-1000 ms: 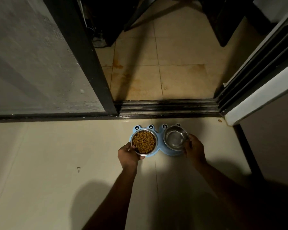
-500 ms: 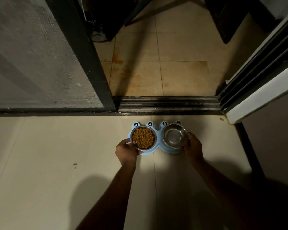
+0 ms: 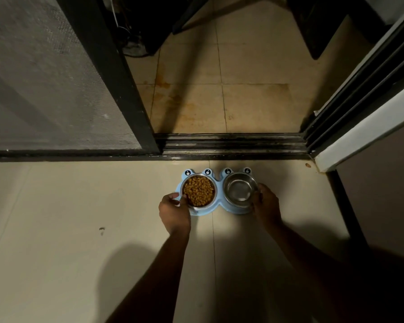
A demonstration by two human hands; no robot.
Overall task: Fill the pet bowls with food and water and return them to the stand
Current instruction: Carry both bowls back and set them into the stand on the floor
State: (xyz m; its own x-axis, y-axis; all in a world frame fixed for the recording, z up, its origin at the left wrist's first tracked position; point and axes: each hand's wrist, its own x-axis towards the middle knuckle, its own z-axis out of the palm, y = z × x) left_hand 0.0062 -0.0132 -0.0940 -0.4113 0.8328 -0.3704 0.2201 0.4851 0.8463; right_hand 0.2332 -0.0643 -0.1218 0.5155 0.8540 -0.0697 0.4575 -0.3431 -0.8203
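Just below the middle of the frame, a pale blue plastic stand (image 3: 217,205) sits on the cream floor tiles (image 3: 56,229), close to the black sliding-door track (image 3: 231,144). The stand is shaped like 2 joined frog faces, with 4 cartoon eyes along its far edge. Its left ring holds a shiny steel bowl (image 3: 197,207) heaped with golden-brown kibble (image 3: 198,191). The right ring holds a second steel bowl (image 3: 240,189) whose inside looks clear and reflective; whether water is in it I cannot tell for sure.

The left hand (image 3: 174,212) grips the near-left rim of the food bowl, thumb over the edge touching the kibble. The right hand (image 3: 265,205) is closed on the right rim of the other bowl. A mesh screen door (image 3: 44,78) fills the upper left.
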